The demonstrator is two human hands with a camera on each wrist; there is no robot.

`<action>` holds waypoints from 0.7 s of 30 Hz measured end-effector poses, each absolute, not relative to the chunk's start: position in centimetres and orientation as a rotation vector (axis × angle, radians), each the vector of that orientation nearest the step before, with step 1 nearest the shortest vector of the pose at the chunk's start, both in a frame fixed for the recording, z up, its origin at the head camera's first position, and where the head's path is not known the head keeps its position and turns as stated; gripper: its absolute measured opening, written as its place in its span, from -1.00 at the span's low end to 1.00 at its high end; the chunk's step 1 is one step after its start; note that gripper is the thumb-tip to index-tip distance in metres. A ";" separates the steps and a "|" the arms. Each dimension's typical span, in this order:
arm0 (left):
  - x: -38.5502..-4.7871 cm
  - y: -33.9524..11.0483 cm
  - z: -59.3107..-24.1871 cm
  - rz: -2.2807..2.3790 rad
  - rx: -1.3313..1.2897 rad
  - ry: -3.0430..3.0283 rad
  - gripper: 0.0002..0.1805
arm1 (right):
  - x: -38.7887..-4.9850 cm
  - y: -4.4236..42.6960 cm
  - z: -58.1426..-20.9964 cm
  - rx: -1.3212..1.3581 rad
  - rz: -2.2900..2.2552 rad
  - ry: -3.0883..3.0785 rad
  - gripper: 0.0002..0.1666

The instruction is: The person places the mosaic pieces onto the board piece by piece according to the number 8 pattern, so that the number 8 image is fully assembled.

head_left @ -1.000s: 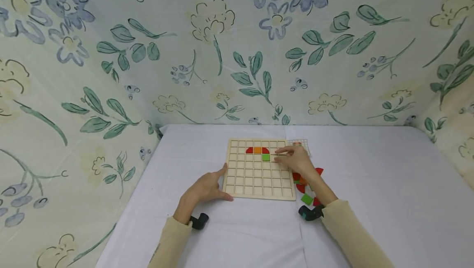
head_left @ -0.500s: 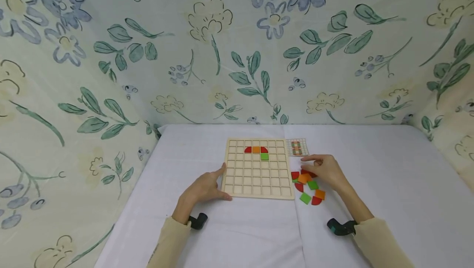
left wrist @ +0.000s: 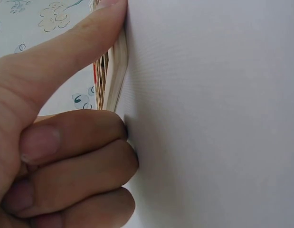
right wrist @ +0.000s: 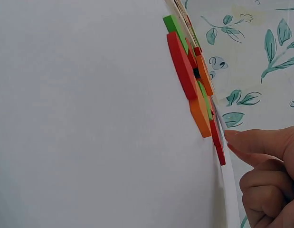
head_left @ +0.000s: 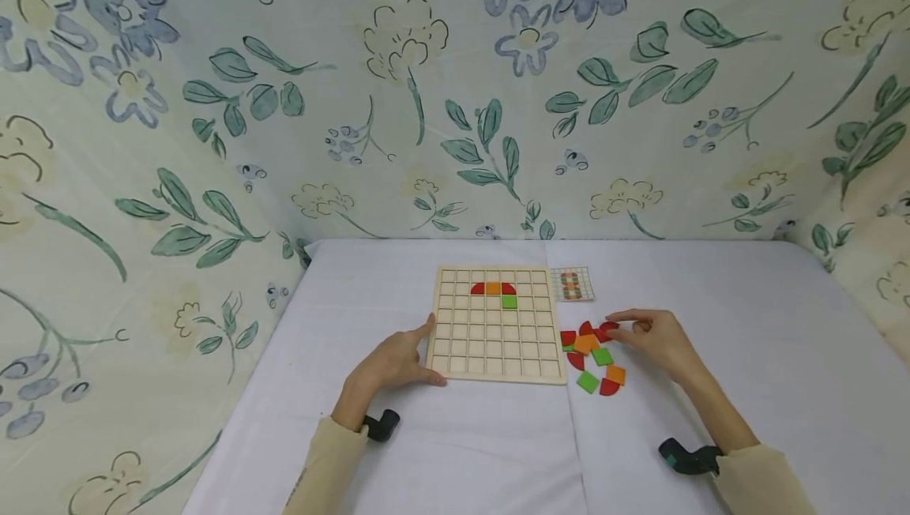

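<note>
A wooden grid board (head_left: 498, 333) lies on the white cloth, with two red quarter-circle pieces, an orange square (head_left: 493, 288) and a green square (head_left: 509, 302) in its upper cells. At its lower left corner my left hand (head_left: 393, 358) holds the board, index finger along the left side, thumb at the front edge. In the left wrist view the other fingers are curled beside the board. To the right, my right hand (head_left: 656, 339) pinches a red quarter-circle piece (head_left: 608, 327) between thumb and index finger; the fingertips partly cover it.
Loose red, orange and green pieces (head_left: 602, 356) lie in a small heap right of the board, some overlapping. Above them a pattern card (head_left: 572, 283) rests by the board's upper right edge. A floral cloth (head_left: 455, 104) hangs behind the table.
My right hand has drawn back from over the board, moving right and down to the loose pieces, and uncovered the card. The left hand stays at the board's corner.
</note>
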State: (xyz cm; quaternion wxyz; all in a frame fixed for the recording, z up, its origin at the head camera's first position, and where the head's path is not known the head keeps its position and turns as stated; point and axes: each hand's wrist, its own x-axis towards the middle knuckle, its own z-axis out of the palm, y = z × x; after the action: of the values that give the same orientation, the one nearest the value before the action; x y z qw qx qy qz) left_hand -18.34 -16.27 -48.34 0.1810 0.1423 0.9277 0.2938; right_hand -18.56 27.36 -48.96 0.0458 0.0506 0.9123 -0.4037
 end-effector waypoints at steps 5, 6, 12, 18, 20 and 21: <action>-18.2 -16.2 -48.2 0.820 0.385 2.621 0.33 | -18.3 28.1 -49.6 0.163 -1.219 2.795 -0.56; -18.2 -16.1 -48.1 0.818 0.382 2.621 0.33 | -18.3 28.2 -49.7 0.161 -1.213 2.804 -0.56; -18.3 -16.2 -48.2 0.829 0.387 2.615 0.33 | -18.5 28.4 -49.9 0.144 -1.194 2.819 -0.55; -18.3 -16.3 -48.3 0.836 0.405 2.614 0.33 | -18.7 28.4 -50.0 0.130 -1.197 2.818 -0.57; -18.3 -16.3 -48.3 0.838 0.408 2.615 0.33 | -18.8 28.4 -50.0 0.125 -1.194 2.822 -0.58; -18.3 -16.3 -48.3 0.838 0.409 2.615 0.33 | -18.8 28.3 -50.0 0.128 -1.194 2.821 -0.58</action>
State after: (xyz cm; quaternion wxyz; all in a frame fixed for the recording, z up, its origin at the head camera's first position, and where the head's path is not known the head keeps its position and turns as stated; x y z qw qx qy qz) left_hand -18.28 -16.28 -48.32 0.1818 0.1449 0.9262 0.2969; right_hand -18.79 28.35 -50.03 0.0377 0.0416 0.9195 -0.3890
